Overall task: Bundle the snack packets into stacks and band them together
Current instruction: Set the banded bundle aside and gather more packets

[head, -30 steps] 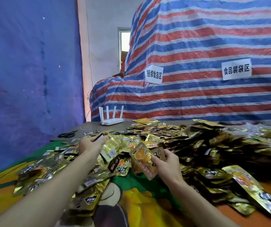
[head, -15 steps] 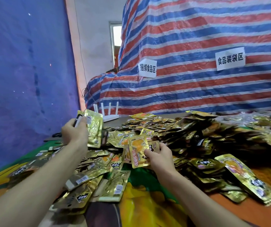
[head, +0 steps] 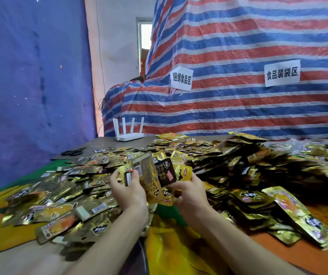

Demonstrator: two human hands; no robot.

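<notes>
Your left hand [head: 128,192] is curled round a gold packet [head: 149,175], which stands upright and leans slightly to the right, just above the near edge of the heap. Your right hand [head: 189,192] pinches a small fan of packets, with a black packet [head: 166,171] foremost and gold ones behind it. The two held lots overlap in the space between your hands; it cannot be told whether they are squared into one stack.

The loose packets [head: 248,167] lie piled on the table. They are deepest to the right of your hands, and a thinner spread runs out to the left. A larger gold pouch [head: 298,213] lies at the near right edge of the pile, over the orange part of the printed table cover [head: 169,245].

Black-handled scissors [head: 73,151] lie on the bare grey tabletop at the far left, apart from the packets. A white router [head: 129,133] with four upright aerials stands at the far edge. Behind it hangs a red, white and blue striped tarpaulin [head: 238,108] bearing two white paper signs [head: 281,73]. A blue sheet [head: 30,76] covers the left side.
</notes>
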